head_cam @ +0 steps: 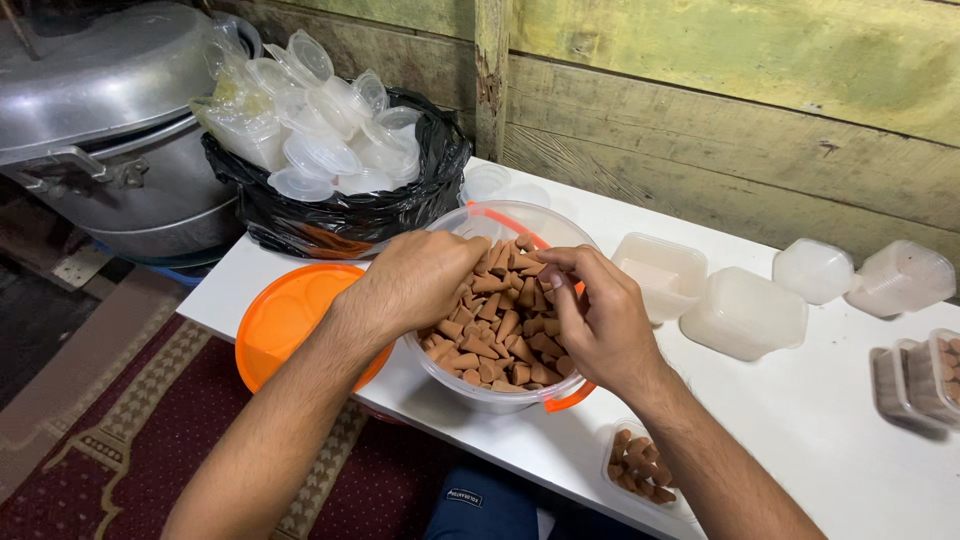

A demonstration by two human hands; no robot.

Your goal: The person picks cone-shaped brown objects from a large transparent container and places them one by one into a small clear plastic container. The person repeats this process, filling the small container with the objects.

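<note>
My left hand point(415, 280) rests curled over the near-left side of the clear round tub point(520, 225), its fingers dipped among the brown cone-shaped pieces point(495, 335) so I cannot tell whether they pinch any, while my right hand point(595, 315) hovers over the tub's right side with thumb and fingertips pressed together, seemingly around a cone or two. Left of the tub lies its orange lid point(285, 315), behind it a black bag of small clear cups point(330, 145), to its right several frosted plastic boxes point(745, 310), and just near-right of it a small container point(640, 470) already holding cones.
</note>
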